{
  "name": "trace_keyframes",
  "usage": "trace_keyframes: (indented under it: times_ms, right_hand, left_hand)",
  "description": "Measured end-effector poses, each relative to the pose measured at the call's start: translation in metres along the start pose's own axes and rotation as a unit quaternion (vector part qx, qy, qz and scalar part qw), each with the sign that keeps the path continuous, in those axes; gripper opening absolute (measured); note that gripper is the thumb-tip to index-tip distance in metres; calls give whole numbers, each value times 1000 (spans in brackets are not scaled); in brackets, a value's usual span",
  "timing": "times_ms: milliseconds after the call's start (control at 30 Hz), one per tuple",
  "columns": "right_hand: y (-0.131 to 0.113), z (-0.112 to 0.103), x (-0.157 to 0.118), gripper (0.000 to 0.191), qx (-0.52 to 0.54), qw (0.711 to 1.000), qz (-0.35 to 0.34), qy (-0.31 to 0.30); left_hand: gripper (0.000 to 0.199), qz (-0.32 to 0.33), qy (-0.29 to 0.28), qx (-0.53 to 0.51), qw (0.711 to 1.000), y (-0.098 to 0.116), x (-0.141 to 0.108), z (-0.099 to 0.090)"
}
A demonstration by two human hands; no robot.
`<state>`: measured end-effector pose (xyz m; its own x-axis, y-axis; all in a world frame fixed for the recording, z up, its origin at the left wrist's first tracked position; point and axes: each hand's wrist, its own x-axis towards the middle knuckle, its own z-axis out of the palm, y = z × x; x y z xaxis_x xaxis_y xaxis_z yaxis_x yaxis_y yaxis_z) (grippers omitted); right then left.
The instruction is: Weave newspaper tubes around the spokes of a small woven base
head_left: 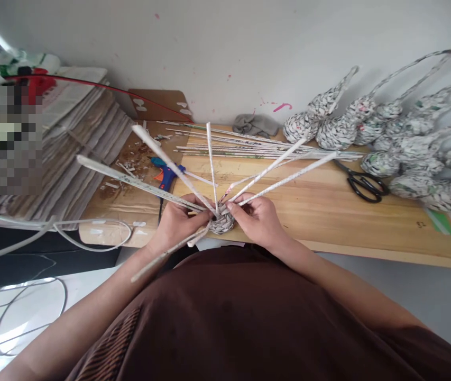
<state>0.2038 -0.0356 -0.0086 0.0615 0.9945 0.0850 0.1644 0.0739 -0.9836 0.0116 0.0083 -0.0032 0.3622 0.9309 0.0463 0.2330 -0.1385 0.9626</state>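
Observation:
Close to my body, at the table's front edge, is a small woven newspaper ball (222, 224). Several rolled paper sticks (177, 172) fan up and outward from its top, and one slants down toward my left forearm. My left hand (183, 219) pinches the weave at the left side of the opening, thumb at the base of the sticks. On the right side, my right hand (257, 216) has thumb and fingers closed on the base of a paper stick (288, 177). The fingertips partly hide the crossing of the strips.
Loose paper sticks (225, 145) lie along the table's back. Black-handled scissors (366, 185) rest at right, before a pile of woven newspaper gourd shapes (336, 132). A blue glue gun (166, 174) lies on cardboard at left, near stacked newspapers (98, 137). A grey cloth (255, 125) sits against the wall.

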Motion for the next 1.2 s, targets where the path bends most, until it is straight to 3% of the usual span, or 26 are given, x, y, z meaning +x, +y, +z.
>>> trace_keyframes:
  times_ms: [200,467,767,933,1100,1200]
  right_hand:
    - [0,-5,2,3,8,997,-48,-61]
    - [-4,-10,2,18,-111,987,-95,-73]
    - [-4,-13,7,14,-72,991,-14,-112]
    - [0,-9,10,15,-47,993,6,-109]
    - [6,-15,12,14,-55,987,-66,-139]
    - [2,-23,15,18,-91,969,-139,-182]
  left_hand:
    - [11,35,-27,60,997,0,-1,-6]
    - [10,30,-26,48,998,14,-2,1]
    - [12,-10,-12,14,1000,3,-5,1]
    - [9,-55,-3,-34,998,10,-1,6]
    - [24,-118,-23,-120,985,17,10,7]
    - [25,-152,-54,-110,981,19,19,3]
